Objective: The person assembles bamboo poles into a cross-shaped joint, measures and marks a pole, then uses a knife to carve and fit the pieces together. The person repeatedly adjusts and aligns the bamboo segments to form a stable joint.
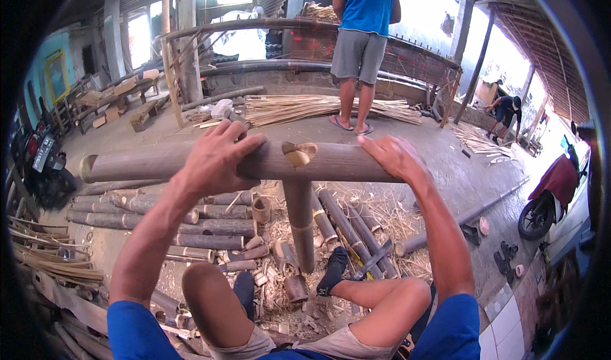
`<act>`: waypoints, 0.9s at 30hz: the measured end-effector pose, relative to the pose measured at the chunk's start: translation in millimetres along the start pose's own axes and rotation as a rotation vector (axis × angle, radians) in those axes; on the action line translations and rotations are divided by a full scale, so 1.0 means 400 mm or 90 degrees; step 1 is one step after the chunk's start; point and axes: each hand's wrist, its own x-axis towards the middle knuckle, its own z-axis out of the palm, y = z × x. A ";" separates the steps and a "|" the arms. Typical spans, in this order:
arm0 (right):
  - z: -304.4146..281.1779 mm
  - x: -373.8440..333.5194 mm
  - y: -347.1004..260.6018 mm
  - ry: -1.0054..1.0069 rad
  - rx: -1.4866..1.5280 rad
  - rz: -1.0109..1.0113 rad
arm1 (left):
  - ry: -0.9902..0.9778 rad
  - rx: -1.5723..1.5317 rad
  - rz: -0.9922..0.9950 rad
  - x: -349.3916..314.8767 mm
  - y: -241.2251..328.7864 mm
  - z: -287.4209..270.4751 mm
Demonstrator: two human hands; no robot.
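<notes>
Head view: my left hand and right hand grasp a notched bamboo pole, held crosswise before me; beneath it a bamboo post extends downward toward pale shavings; farther off, a person in a blue top stands beside split strips

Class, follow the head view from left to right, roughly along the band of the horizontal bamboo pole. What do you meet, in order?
Parked dark motorcycle → bamboo pole's left cut end → left grip → pale-walled notch → right grip → black-tyred wheel.
</notes>
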 end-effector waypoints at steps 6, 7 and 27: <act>-0.048 -0.041 0.003 -0.046 -0.036 0.097 | -0.094 -0.051 -0.152 -0.038 -0.056 -0.044; -0.079 -0.033 -0.012 -0.061 -0.042 0.094 | -0.092 -0.051 -0.126 -0.031 -0.062 -0.049; -0.150 -0.054 -0.022 -0.008 -0.130 0.147 | 0.040 -0.133 -0.056 -0.007 -0.093 0.028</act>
